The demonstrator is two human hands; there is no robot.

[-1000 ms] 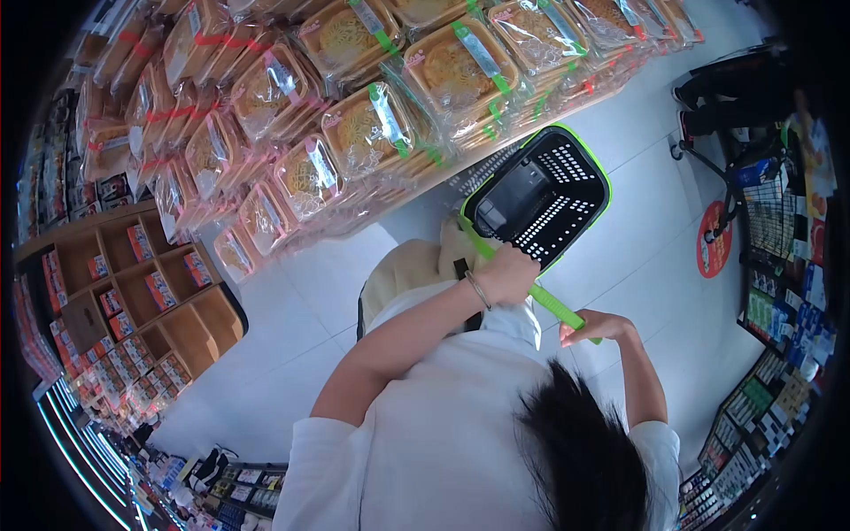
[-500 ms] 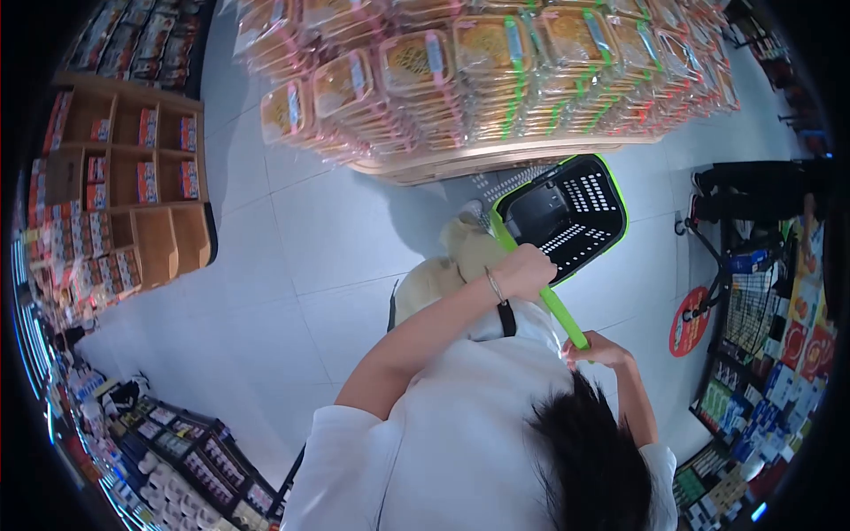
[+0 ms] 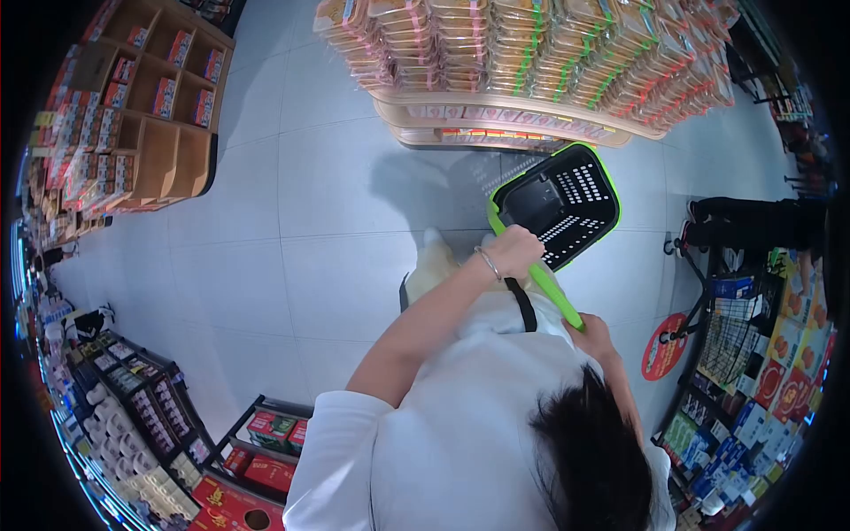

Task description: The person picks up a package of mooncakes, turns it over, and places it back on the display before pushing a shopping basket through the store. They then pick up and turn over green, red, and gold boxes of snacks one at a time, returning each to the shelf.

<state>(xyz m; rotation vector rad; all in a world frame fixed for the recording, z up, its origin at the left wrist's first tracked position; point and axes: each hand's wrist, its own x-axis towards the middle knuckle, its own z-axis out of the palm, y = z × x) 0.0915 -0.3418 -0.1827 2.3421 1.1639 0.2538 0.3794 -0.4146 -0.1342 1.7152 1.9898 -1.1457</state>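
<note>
My left hand (image 3: 517, 251), with a bracelet on its wrist, is closed around the green handle (image 3: 558, 296) near the rim of a black shopping basket (image 3: 580, 186). The basket has slotted walls and a bright green edge, and it hangs tilted in front of my legs. Lower down and to the right, my right hand (image 3: 593, 336) grips the other end of that same handle. Its fingers are partly hidden.
Ahead, a display stand (image 3: 522, 106) carries tall stacks of wrapped food packs. Wooden shelving (image 3: 168, 159) stands at left. A person in dark trousers (image 3: 753, 221) is at right, by a wire rack (image 3: 730, 341). Red boxes (image 3: 266, 471) sit on shelving at lower left.
The view has shifted: the food stand now sits higher and further right, showing its lower shelves. Red boxes have appeared at lower left. Both hands still hold the basket handle.
</note>
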